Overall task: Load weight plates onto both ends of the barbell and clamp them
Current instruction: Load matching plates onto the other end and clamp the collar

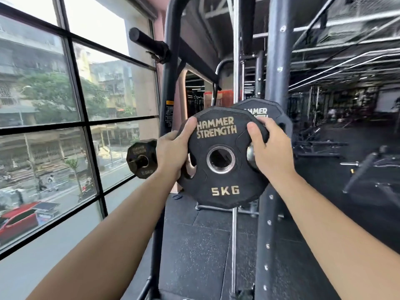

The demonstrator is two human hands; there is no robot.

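Gym corner by the big window, rack right ahead. Left hand and right hand are both gripping the 5 kg plate by its edges, thumbs curling over the face, holding it in the air. Barbell sleeve up top left is sitting bare, so I'm guessing this end needs plate and clamp. Can't see the other end.

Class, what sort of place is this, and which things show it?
A gym, most likely: a 5KG plate held in the left hand and right hand, a second plate behind it, and a steel rack upright.
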